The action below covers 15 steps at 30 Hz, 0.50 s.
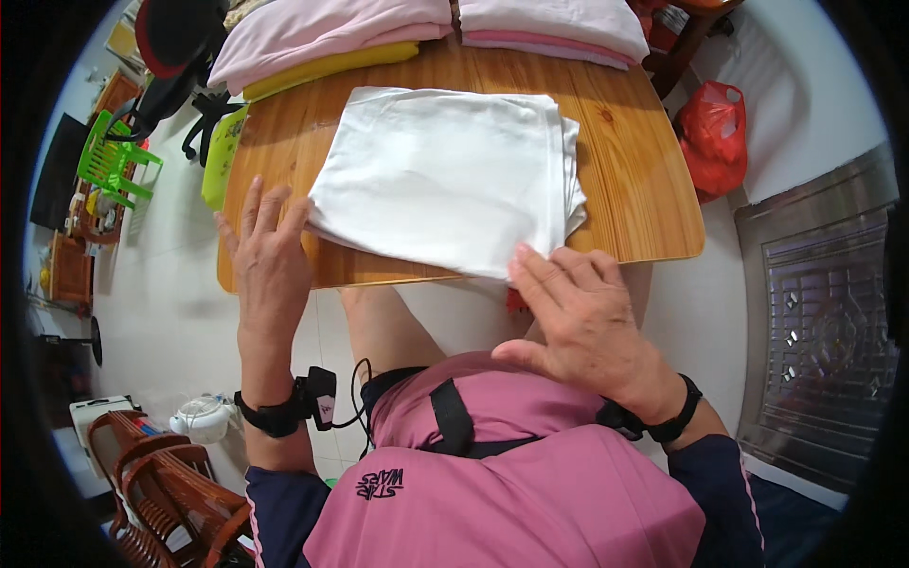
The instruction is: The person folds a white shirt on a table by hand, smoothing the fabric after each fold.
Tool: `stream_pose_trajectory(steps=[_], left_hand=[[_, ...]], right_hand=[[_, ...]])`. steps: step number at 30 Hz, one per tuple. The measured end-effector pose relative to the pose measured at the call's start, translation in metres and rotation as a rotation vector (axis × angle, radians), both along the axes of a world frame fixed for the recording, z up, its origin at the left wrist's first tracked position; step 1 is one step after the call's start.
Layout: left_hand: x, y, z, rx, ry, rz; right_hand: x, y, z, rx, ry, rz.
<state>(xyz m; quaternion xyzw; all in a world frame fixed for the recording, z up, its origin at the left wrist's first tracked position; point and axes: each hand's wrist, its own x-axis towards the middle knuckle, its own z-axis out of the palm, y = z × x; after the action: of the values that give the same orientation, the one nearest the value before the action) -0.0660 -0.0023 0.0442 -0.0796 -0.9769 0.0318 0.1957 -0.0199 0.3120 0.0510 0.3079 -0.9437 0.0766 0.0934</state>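
A white folded cloth (440, 175), possibly a garment, lies flat on the wooden table (644, 180), its layered edges showing on the right side. My left hand (270, 246) is beside the cloth's near left corner, fingers spread over the table edge; whether a fingertip touches the cloth is hard to tell. On the near right corner, my right hand (582, 317) rests with its fingertips on the cloth, fingers stretched out and thumb apart. Neither hand grips anything.
Folded pink and yellow fabric (331, 66) is stacked at the table's far left, another pink pile (559, 28) at the far right. A red plastic bag (712, 142) sits beyond the right edge. Green chair (114, 161) and wooden chairs (170, 483) stand to the left.
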Motion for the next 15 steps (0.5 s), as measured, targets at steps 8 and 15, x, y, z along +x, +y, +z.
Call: stream_pose_trajectory(steps=[8,15], left_hand=[[0.027,0.091,-0.014,0.319,-0.243,-0.711],[0.022,0.093,-0.020,0.382,-0.195,-0.687]], right_hand=[[-0.051,0.003,-0.020,-0.136,-0.058,0.130],[-0.087,0.035,-0.031,-0.021,0.008,-0.119]])
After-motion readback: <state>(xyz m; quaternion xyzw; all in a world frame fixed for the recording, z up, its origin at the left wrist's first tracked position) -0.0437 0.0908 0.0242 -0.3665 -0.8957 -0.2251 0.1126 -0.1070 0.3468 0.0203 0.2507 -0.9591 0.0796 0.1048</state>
